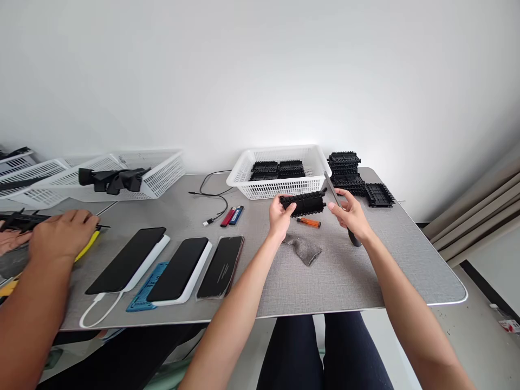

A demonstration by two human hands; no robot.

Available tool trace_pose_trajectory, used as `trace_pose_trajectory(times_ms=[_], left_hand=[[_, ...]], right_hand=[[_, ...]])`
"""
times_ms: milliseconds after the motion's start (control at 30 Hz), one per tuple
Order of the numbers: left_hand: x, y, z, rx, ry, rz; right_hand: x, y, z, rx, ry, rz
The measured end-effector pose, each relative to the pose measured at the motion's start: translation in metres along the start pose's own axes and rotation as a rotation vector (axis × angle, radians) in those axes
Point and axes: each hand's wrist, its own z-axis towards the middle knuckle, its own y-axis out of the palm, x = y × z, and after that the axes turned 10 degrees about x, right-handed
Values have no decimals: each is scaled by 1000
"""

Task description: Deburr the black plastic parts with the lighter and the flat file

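My left hand (278,219) is closed on a black plastic part (307,204) with toothed edges, held tilted above the table in front of the white basket. In my right hand (351,214) is a knife (354,238) with a black handle and a long grey blade. Its blade points up and away, just right of the black part and apart from it. Below the part lies an orange lighter (309,222). A crumpled grey cloth (304,250) rests on the table nearer to me.
Similar black parts lie inside the white basket (280,189) and in stacks (345,173) to its right. Two lighters (232,216), a black cable (221,195) and several phones (219,268) are left of me. A co-worker's hand (63,233) works at the far left.
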Motion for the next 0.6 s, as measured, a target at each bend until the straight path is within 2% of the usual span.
trace_pose_trajectory(times_ms=[133, 300, 467, 600], left_hand=[[3, 3, -8, -122, 197, 101], [8, 7, -18, -217, 325, 137], [8, 6, -19, -237, 326, 225], [7, 5, -16, -193, 294, 213]], right_hand=[[1, 2, 0, -9, 51, 34], [5, 5, 0, -57, 10, -34], [7, 4, 1, -53, -25, -114], [5, 3, -1, -57, -73, -195]])
